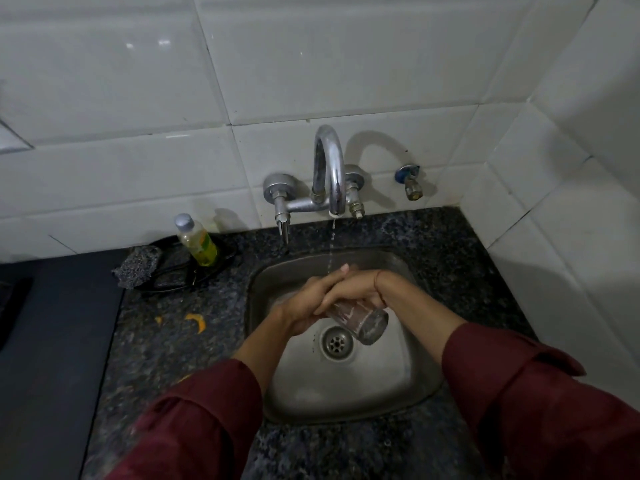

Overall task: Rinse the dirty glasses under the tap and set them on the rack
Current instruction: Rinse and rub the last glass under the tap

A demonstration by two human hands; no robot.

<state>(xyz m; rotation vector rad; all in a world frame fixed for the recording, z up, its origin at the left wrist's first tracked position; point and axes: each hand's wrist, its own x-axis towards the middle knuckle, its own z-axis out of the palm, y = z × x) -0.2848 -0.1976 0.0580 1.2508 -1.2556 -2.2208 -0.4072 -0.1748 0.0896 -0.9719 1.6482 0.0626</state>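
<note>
Observed right hand (356, 289) laid over the top of a clear drinking glass (366, 323), fingers (331, 302) curled down round its wall in a closed grip. Noted glass tilted, one end hidden under the palm, the other end pointing down and to the right, hanging above the round steel drain (336, 342) of the square stainless-steel sink (408, 375). Unable to tell mouth from base. Logged left hand (304, 303) pressed against and partly beneath the right hand, fingers fairly straight, one fingertip (344, 269) poking out past the right hand toward the wall. Unable to tell left-hand contact with the glass: hidden by the right hand. Recorded both hands just below the curved chrome wall tap (329, 168), with a thin stream of water (331, 247) dropping onto the left fingers; glass lying nearer than the stream, not visibly under it. Seen dark red sleeves (207, 427) on both forearms. Noted speckled dark granite counter (166, 348) around the sink; on it, left of the sink, a small grey-capped plastic bottle of yellow-green liquid (196, 241) standing in a black tray (214, 268), a grey mesh scouring pad (138, 266) at the tray's left edge, and orange peel scraps (196, 322) nearer. Noted a blue-handled valve (408, 180) on the white tiled wall (311, 64), right of the tap.
</note>
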